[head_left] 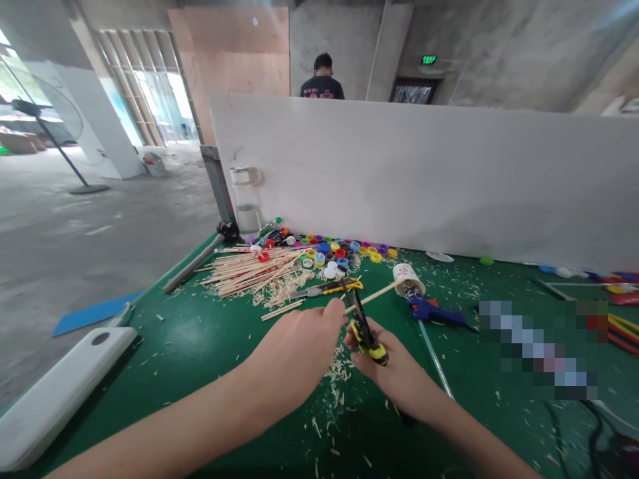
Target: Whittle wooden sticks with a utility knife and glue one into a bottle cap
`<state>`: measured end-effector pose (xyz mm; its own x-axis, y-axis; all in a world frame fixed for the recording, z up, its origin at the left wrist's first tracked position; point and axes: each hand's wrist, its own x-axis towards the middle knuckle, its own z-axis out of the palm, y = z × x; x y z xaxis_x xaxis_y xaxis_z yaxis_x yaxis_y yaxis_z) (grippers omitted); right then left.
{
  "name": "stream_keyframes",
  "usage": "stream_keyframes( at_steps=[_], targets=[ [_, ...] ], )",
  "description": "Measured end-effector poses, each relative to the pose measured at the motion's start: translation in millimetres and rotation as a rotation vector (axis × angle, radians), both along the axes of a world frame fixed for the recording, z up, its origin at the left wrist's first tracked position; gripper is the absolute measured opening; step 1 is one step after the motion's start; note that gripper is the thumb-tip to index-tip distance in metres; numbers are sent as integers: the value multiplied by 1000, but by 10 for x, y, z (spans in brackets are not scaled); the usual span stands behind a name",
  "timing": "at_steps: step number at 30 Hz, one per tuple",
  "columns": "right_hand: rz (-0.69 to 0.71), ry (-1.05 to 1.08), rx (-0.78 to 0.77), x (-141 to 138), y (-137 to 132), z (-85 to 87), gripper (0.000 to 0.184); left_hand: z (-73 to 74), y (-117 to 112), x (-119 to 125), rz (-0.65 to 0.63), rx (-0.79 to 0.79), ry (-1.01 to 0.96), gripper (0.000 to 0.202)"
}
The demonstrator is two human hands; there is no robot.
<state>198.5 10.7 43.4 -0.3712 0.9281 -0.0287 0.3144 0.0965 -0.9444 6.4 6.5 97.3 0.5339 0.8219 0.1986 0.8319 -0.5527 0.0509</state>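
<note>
Near the middle of the green table, my left hand is closed on a thin wooden stick that looks like a chopstick. The stick slants up to the right, its far end by the white paper cup. My right hand grips black-and-yellow pliers, whose dark jaws point up and away at the stick, close to my left fingers. Whether the jaws touch the stick I cannot tell. A yellow utility knife lies just beyond my hands. Wood shavings are scattered beneath them.
Behind the knife lie a pile of wooden sticks and many coloured bottle caps. A blue glue gun rests at the right. On the left are a hammer and a white box-like object. A white panel borders the back.
</note>
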Motion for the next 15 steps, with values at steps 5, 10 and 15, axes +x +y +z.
stream_keyframes(
  at_steps=[5, 10, 15],
  targets=[
    [16, -33, -28, 53, -5, 5, 28, 75, 47, -14, -19, -49, -6, 24],
    [26, -70, -39, 79, -10, 45, 28, 154, 75, 15, -17, -144, -63, 34],
    [7, -118, 18, 44, -21, 35, 17, 174, 48, 27, 33, -226, -118, 38]
  ],
)
